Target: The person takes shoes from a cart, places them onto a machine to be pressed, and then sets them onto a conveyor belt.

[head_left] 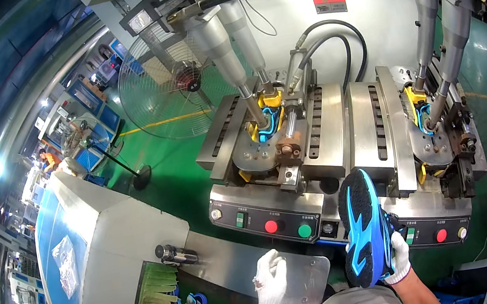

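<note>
Head view: side-grasping running shoe (367, 231) with right hand (399, 257), thus baring sole (357, 223); left of shoe, with left hand (270, 281) half-curled, empty.

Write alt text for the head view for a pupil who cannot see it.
A white-gloved right hand holds a blue-and-black shoe, sole showing, while the white-gloved left hand, seemingly empty, hovers over a flat shiny metal plate. Ahead stands a two-station steel machine with round red buttons.

Two white-gloved hands (271, 281), one blue-and-black sneaker (362, 227) at four o'clock, two round red buttons (271, 226) and four tapered silver cylinders (217, 47) appear.
</note>
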{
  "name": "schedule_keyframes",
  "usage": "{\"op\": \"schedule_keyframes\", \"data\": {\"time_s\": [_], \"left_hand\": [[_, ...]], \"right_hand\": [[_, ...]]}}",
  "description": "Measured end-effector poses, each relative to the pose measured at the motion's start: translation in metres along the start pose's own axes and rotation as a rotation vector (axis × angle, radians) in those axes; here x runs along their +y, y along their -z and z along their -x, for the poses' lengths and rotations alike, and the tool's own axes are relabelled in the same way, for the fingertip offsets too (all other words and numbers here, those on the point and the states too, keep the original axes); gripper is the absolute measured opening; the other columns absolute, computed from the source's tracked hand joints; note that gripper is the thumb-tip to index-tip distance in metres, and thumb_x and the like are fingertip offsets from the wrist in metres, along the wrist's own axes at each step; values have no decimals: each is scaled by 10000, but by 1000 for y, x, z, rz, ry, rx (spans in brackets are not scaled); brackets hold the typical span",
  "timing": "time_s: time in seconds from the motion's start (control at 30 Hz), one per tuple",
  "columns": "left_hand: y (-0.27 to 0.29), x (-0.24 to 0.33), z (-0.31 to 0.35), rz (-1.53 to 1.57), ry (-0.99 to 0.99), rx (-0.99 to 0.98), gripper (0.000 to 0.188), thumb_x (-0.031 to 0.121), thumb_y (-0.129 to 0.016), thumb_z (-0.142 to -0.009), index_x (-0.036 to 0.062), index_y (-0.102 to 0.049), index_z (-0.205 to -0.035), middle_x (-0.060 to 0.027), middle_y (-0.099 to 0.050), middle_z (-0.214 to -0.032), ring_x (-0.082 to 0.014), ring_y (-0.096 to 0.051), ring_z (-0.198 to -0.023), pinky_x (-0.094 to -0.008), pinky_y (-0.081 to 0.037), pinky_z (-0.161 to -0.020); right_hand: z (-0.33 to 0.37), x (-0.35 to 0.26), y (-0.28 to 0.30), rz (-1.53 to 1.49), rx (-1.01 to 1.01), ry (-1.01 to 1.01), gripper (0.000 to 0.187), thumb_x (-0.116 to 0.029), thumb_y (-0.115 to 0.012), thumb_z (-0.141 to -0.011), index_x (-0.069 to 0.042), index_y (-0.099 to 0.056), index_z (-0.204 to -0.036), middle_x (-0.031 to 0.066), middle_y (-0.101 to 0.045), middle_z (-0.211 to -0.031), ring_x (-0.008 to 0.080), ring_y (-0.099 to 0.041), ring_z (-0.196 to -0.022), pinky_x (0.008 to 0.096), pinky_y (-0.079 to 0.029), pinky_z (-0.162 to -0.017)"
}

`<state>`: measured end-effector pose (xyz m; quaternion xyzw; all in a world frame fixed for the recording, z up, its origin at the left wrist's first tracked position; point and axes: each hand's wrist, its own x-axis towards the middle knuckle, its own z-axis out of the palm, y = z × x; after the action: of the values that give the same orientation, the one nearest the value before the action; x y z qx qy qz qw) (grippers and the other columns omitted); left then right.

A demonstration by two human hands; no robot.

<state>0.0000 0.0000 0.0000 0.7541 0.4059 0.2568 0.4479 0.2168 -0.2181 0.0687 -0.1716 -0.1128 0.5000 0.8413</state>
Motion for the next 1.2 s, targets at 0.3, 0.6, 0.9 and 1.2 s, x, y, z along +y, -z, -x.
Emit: {"op": "schedule_keyframes", "data": {"time_s": [0.3,0.6,0.9,1.2], "left_hand": [[14,76,-81,-156,-567,119,299,55,-598,-994,-22,-631,-1281,-202,-665,-1271,-345,-650,-1184,-410,-505,-1039],[-34,49,-288,-424,-741,-55,368,143,-554,-1027,84,-591,-1388,-198,-558,-1427,-361,-520,-1349,-420,-413,-1140],[-130,47,-409,-470,-401,-188,748,248,-671,-948,91,-340,-1600,-294,-464,-1526,-462,-442,-1417,-496,-395,-1136],[-144,54,-473,-683,-328,-111,678,304,-760,-856,86,-444,-1416,-276,-603,-1277,-476,-612,-1158,-550,-498,-972]], "right_hand": [[7,6,42,-12,250,41,570,-179,-615,-949,29,-479,-1461,207,-648,-1336,359,-679,-1158,487,-566,-1017],[-6,0,43,-22,310,57,651,-26,-655,-858,69,-451,-1469,202,-663,-1300,321,-701,-1118,466,-592,-968],[-17,-21,22,172,527,-5,669,-105,-692,-845,57,-475,-1456,218,-667,-1292,330,-702,-1091,450,-590,-946],[-36,-25,25,402,610,-130,676,-280,-747,-916,-13,-501,-1486,186,-648,-1381,299,-656,-1217,403,-503,-1067]]}}
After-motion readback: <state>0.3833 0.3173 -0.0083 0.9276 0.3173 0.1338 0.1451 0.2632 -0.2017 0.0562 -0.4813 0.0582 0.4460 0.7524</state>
